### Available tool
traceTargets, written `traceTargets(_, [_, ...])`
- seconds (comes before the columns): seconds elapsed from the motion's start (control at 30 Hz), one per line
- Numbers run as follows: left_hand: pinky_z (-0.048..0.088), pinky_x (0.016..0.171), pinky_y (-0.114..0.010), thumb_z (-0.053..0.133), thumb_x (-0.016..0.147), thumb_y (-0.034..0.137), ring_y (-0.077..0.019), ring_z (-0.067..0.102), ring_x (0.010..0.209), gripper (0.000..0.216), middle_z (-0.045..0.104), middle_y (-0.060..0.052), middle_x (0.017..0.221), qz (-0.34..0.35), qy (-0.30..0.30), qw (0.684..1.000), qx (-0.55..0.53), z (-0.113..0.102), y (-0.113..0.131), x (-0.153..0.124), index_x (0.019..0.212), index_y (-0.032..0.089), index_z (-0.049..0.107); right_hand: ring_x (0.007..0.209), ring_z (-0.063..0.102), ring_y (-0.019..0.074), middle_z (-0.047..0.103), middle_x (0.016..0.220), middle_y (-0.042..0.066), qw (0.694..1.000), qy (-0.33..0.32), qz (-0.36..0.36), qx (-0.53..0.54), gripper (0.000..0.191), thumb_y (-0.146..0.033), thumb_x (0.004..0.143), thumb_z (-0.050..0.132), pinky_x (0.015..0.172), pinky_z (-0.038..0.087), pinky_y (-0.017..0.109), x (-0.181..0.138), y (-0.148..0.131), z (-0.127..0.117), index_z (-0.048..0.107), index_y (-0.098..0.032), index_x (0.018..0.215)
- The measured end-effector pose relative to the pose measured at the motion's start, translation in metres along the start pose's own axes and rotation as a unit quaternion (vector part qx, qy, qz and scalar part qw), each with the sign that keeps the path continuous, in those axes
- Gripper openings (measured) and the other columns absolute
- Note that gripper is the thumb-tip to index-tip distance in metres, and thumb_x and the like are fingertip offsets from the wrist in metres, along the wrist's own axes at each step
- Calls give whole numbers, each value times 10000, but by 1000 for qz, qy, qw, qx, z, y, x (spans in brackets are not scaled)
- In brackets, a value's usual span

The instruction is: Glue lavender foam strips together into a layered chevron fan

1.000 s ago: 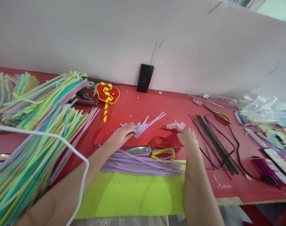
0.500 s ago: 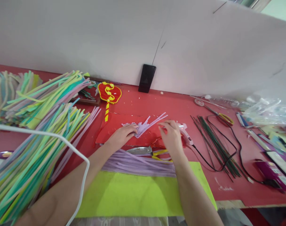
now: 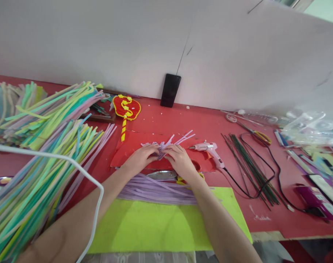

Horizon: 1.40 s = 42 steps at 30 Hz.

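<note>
A small fan of lilac strips (image 3: 174, 141) lies on a red sheet (image 3: 129, 148) on the red table. My left hand (image 3: 141, 157) rests on the left part of the fan, fingers flat and pressing down. My right hand (image 3: 179, 159) lies on the fan's right part, fingers bent down onto the strips, fingertips close to those of the left. A pink glue gun (image 3: 209, 149) lies just right of my right hand, untouched, nozzle pointing left.
Lilac strips (image 3: 155, 190) and scissors (image 3: 166, 175) lie below my hands, above a lime green sheet (image 3: 150, 226). Heaps of coloured strips (image 3: 40, 153) fill the left. Green wires (image 3: 248, 168), a black cord (image 3: 270, 160), a red-yellow ornament (image 3: 126, 107) and a phone (image 3: 170, 90) are around.
My right hand left the glue gun, which now lies on the table, and moved left onto the lilac strips beside my left hand. The left hand stayed in place.
</note>
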<state>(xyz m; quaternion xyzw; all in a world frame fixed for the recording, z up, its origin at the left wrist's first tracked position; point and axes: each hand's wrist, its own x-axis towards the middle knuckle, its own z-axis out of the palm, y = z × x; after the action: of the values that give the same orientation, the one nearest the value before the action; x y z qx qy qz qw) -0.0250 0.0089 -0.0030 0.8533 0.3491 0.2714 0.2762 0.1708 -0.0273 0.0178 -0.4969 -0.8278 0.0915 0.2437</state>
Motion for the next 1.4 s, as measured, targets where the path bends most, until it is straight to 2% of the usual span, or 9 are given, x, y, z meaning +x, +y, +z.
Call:
traceTargets(0.33, [352, 1059, -397, 549, 830, 194, -187, 494, 1210, 84, 598, -54, 1230, 2, -7, 1000, 12, -1, 2, 0, 886, 195, 611, 978, 552, 211, 640, 1034, 38, 999, 9, 2, 33, 240, -128, 855, 505, 867, 454, 394, 0, 1, 4, 647, -251, 1005])
traceTargets(0.47, [343, 1066, -389, 540, 832, 177, -183, 486, 1217, 97, 597, -44, 1230, 1, -9, 1000, 18, -1, 3, 0, 893, 201, 611, 983, 547, 199, 615, 1038, 57, 998, 46, -1, 40, 200, -148, 861, 504, 886, 450, 365, 0, 4, 3, 657, -229, 961])
traceTargets(0.6, [341, 1067, -397, 556, 826, 180, -188, 481, 1222, 91, 585, -58, 1248, -6, -9, 1000, 24, 0, 2, 0, 903, 193, 603, 930, 551, 199, 608, 960, 67, 996, 75, 17, 39, 171, -135, 848, 518, 863, 457, 352, -1, 11, 0, 659, -206, 913])
traceTargets(0.73, [359, 1056, -393, 563, 823, 189, -187, 494, 1209, 81, 596, -59, 1233, -6, -6, 1000, 21, -1, 3, -1, 896, 192, 599, 882, 553, 203, 620, 896, 61, 996, 66, 22, 49, 152, -104, 828, 539, 828, 456, 345, -2, 15, 0, 654, -185, 885])
traceTargets(1.03, [374, 1045, -391, 563, 823, 183, -184, 497, 1207, 73, 599, -55, 1230, -3, -1, 1000, 16, -1, 3, -2, 887, 196, 596, 887, 568, 190, 622, 893, 61, 995, 59, 20, 72, 162, -89, 842, 508, 839, 455, 322, -1, 12, 1, 643, -174, 869])
traceTargets(1.27, [360, 1056, -409, 569, 821, 199, -195, 487, 1219, 81, 590, -64, 1245, -12, -8, 1000, 14, -3, 5, 0, 897, 193, 597, 905, 576, 198, 648, 908, 68, 997, 43, 50, 28, 195, -83, 848, 480, 850, 457, 334, -1, 13, -2, 653, -171, 859])
traceTargets(1.4, [350, 1063, -412, 561, 827, 206, -191, 483, 1222, 78, 592, -56, 1243, -15, -9, 1000, 9, -2, 4, -1, 894, 198, 599, 904, 588, 194, 663, 935, 67, 997, 59, 57, 9, 218, -101, 859, 464, 858, 466, 331, -1, 10, -7, 669, -168, 888])
